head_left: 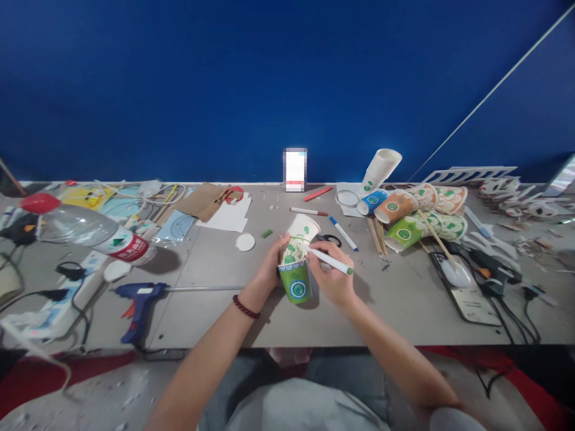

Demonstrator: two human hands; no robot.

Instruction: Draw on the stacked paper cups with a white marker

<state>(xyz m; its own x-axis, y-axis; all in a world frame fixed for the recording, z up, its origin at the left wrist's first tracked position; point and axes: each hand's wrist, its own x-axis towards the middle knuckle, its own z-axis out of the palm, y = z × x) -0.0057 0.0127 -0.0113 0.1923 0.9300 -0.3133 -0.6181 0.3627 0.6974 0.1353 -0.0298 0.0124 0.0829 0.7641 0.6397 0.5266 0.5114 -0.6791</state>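
We see both forearms reaching in from the near edge of the table (202,326), converging at the centre. The left forearm slants toward the far right, a beaded bracelet (245,307) at its wrist; the right forearm slants toward the far left, its hand bent inward. The left hand (271,262) is curled around the left side of a stack of cups (294,254), grasping it. The right hand (331,280) grips a pen (333,262) between thumb and fingers, the green end pointing right and the tip end at the right side of the stack. We note that the stack lies between the two hands, its upper part leaning to the far right: a green cup (296,287) forms the near, lower end and a white cup (305,226) the far, upper end. Beyond the left hand we find a green cap (266,233) and a white disc (245,242); beyond the right hand, scissors (331,240) and a blue pen (344,233). A glue gun (141,302) lies at left.
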